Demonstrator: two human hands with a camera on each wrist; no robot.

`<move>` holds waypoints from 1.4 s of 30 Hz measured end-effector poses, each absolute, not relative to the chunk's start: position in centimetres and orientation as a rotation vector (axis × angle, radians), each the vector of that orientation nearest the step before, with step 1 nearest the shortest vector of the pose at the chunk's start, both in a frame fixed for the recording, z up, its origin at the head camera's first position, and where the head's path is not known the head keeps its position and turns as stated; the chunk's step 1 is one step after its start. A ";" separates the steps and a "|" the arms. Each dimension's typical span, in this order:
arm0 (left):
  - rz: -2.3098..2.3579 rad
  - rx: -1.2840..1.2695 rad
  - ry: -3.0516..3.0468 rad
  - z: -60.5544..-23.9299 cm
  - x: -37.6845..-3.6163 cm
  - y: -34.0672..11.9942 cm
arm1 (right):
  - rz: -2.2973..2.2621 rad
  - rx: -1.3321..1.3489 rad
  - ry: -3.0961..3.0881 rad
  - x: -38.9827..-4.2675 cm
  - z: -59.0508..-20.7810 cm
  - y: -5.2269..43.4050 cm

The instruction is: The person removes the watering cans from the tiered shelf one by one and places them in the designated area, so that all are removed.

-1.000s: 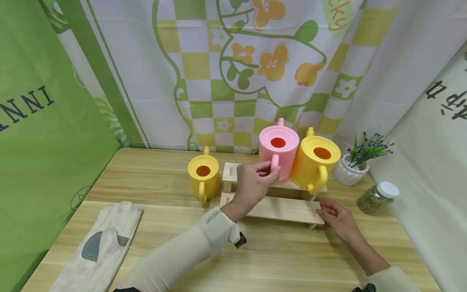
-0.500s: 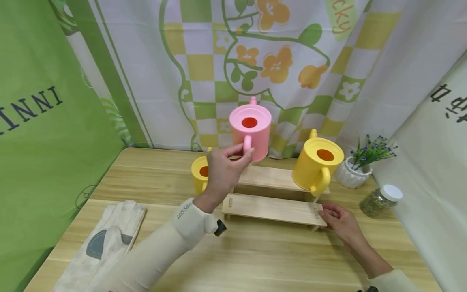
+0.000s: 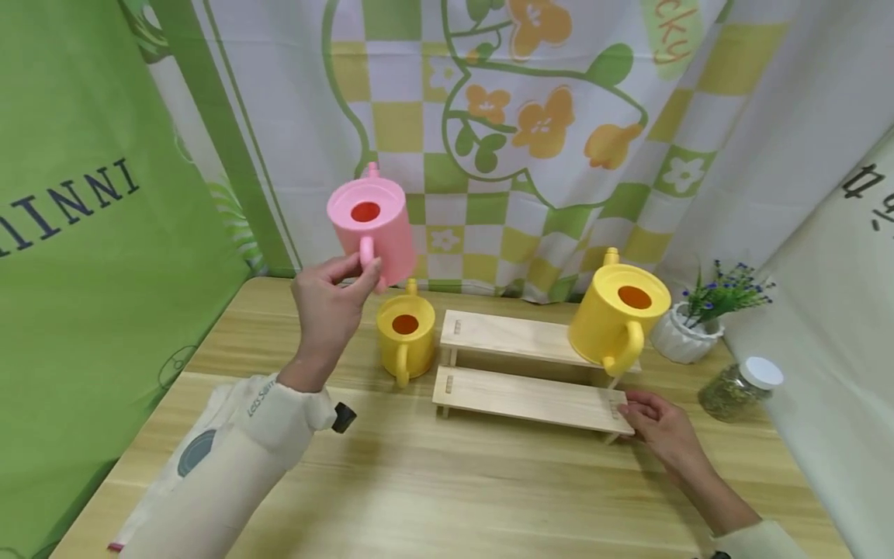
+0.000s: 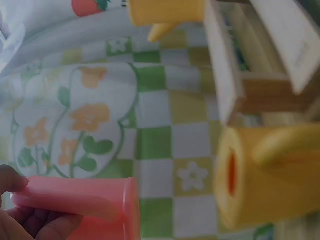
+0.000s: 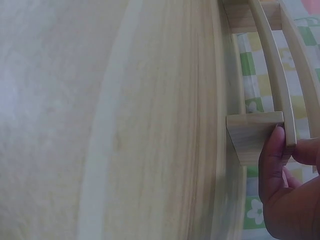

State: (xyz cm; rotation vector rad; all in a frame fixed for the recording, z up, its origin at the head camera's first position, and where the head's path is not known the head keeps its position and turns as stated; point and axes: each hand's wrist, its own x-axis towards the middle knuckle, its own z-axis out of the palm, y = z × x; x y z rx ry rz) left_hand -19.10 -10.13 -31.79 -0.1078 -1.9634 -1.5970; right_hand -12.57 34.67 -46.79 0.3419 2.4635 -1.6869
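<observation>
From my remote seat I take the wooden two-step rack (image 3: 531,373) as my landmark; it stands on the light wooden bench (image 3: 489,481), with the checked and flowered curtain (image 3: 531,116) hanging behind it and a green cloth (image 3: 77,256) well off to its left. A pale fabric glove (image 3: 188,458) lies on the bench far to the left of the rack, partly under my left sleeve. The large yellow watering can (image 3: 615,318) stands on the right end of the rack's upper step, handle toward me. The pink watering can (image 3: 370,225) is in the air, up and to the left of the rack, clear of both steps, upright with its handle toward me. The small yellow watering can (image 3: 405,338) sits on the bench just beside the rack's left end, below the pink one. My left hand (image 3: 328,310) grasps the pink can's handle, thumb and fingers curled round it; the left wrist view shows the fingers (image 4: 30,220) under the pink handle. My right hand (image 3: 660,427) rests at the right end of the rack's lower step, and the right wrist view shows thumb and fingers (image 5: 272,150) pinching that step's edge by its leg. To the right of the rack stand a white pot of small blue flowers (image 3: 687,334) and, nearer me, a glass jar with a white lid (image 3: 740,384).
</observation>
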 end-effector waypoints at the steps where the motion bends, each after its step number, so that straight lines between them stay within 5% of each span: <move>1: -1.584 -0.079 -1.969 -32.2 -19.1 -10.6 | -1.685 0.339 2.466 -12.6 -46.8 34.7; 20: -1.457 0.230 -2.079 -37.5 -18.2 -15.9 | -1.692 0.328 2.457 -12.8 -46.8 34.9; 42: -1.558 0.448 -2.204 -43.2 -18.1 -15.8 | -1.731 0.348 2.423 -12.5 -46.9 34.7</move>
